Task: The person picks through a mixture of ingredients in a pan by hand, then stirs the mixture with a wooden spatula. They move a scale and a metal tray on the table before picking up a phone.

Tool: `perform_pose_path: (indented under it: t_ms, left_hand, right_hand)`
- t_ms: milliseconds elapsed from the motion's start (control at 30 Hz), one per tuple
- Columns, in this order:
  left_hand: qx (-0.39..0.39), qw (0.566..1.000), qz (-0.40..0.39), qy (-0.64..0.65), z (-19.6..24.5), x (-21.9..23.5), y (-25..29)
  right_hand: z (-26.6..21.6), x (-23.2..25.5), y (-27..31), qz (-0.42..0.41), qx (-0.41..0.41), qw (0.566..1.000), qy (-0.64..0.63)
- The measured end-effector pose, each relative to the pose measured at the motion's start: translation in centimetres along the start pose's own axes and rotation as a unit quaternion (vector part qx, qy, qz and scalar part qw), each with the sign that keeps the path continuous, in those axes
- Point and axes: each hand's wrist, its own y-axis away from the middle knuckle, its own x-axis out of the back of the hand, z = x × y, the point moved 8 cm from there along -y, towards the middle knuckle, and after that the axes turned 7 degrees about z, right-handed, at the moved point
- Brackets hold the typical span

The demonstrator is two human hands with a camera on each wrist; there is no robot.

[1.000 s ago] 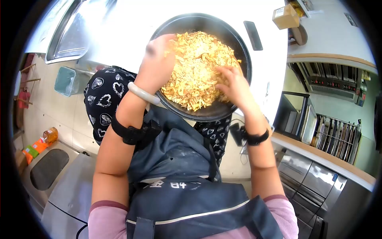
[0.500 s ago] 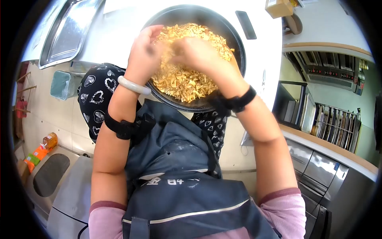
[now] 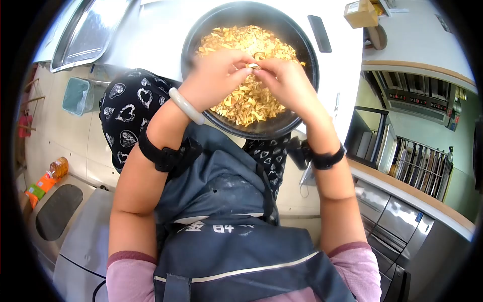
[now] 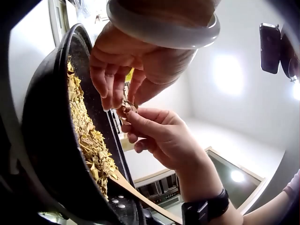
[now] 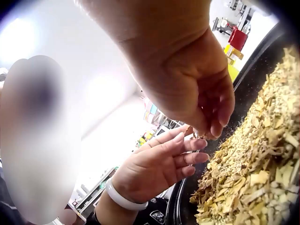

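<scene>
A large black pan [image 3: 308, 100] holds a heap of dry yellow-brown chips and flakes [image 3: 251, 108] mixed with pale grains. Over the heap, my two hands meet at the fingertips. The left hand [image 3: 214, 78], with a white bangle above it, pinches one side of a small brown flaky clump [image 4: 127, 107]. From the other side the right hand [image 3: 289, 83] pinches the same clump between thumb and fingers. In the right wrist view, the left hand's other fingers [image 5: 185, 159] stand apart from the clump.
A wooden handle [image 4: 145, 199] leans out over the pan's rim in the left wrist view. On the white table lie a dark phone [image 3: 319, 33], right of the pan, and a metal tray [image 3: 88, 32] at the left. A bin [image 3: 78, 95] stands on the floor.
The right hand has moved from the heap's right side across to the left hand, then back to the middle. The left hand has come right from the pan's left side, and both now pinch the clump.
</scene>
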Motion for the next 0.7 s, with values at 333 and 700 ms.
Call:
perform_pose_path:
  t_ms: [333,700]
  left_hand:
    - [-0.054,0.987,-0.063,-0.135,0.8,-1.7,0.4]
    - [0.115,0.928,-0.237,0.262,0.3,-4.2,1.0]
  right_hand:
    - [-1.0,-0.2,2.6,0.065,0.104,0.982,0.141]
    - [1.7,-0.1,3.8,-0.068,-0.142,0.915,-0.371]
